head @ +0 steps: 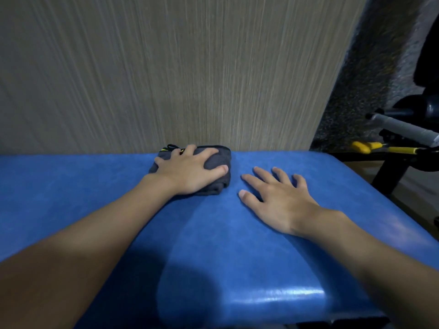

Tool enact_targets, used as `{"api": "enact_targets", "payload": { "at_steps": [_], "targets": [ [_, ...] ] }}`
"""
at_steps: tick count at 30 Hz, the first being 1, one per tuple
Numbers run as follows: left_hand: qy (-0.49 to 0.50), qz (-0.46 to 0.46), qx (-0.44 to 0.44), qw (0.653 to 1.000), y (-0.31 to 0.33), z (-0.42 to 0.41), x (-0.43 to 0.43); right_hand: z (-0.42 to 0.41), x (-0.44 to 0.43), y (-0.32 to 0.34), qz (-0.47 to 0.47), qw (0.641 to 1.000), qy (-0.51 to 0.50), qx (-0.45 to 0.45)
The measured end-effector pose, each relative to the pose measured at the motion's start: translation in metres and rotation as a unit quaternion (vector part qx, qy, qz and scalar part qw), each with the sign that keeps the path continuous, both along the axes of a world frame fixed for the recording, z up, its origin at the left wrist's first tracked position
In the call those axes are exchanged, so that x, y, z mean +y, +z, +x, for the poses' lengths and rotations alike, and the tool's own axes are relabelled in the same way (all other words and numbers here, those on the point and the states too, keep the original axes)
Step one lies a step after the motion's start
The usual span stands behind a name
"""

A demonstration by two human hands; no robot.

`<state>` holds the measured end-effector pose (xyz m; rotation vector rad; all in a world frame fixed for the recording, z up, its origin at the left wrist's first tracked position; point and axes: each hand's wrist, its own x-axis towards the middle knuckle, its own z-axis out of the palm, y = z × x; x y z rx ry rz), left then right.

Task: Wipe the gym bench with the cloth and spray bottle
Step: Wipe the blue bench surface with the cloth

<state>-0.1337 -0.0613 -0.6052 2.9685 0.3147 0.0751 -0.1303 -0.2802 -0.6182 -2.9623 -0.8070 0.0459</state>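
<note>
the left hand (187,169) sits on top of the folded dark grey cloth (217,160), which lies on the far edge of the blue padded desk (95,186), close against the pale wood-grain wall panel (166,67). its fingers (209,154) are curled over the far side of the cloth and the thumb is tucked along the near right edge, so the wad is clamped and pressed down at once, a hold that would let it be dragged across the vinyl without unfolding. the right hand (278,200) lies flat on the desk just beside the cloth but apart from it, its fingers (261,173) straight and spread and holding nothing; it looks placed there to brace the body's lean over the pad. a darker band runs from the cloth toward the near edge, possibly a damp wiped track, though it could be shadow. the spray bottle is not in view, so the spraying step seems done or set aside, and the wiping is likely under way. to the right, past the desk's end, stands a black gym frame (389,172) with a grey-taped bar (401,127).
</note>
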Motion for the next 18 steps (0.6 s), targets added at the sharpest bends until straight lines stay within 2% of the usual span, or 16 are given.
{"api": "enact_targets", "payload": {
  "at_steps": [4,8,18],
  "targets": [
    [0.017,-0.006,-0.004,1.0,0.004,0.029,0.005,0.0,0.0,-0.001,0.003,1.0,0.002,0.004],
    [0.014,0.001,-0.006,1.0,0.002,0.023,0.003,0.001,0.0,-0.001,0.006,1.0,-0.001,0.009],
    [-0.012,0.005,-0.015,1.0,-0.001,-0.061,-0.021,-0.003,-0.001,0.002,0.032,0.999,-0.007,0.012]
  ]
}}
